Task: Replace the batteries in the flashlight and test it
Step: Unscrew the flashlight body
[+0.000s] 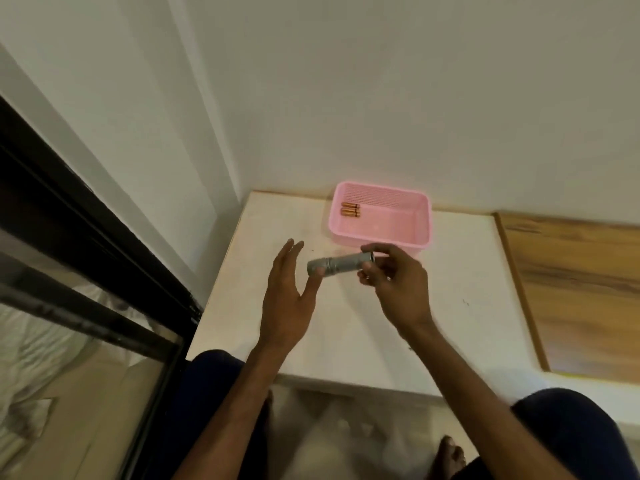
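A short silver flashlight [341, 264] is held level above the white table [346, 323], its head end to the left. My right hand [394, 282] grips its tail end with fingers and thumb. My left hand [289, 292] is spread flat just left of the flashlight head, palm facing it, thumb touching the head. A few copper-coloured batteries [350, 209] lie side by side in the far left corner of a pink plastic basket [420, 233] beyond my hands.
The table stands against a white wall. A wooden board [581, 292] lies to the right. A black-framed glass panel [86, 271] runs along the left. My knees and bare feet show below the table's near edge.
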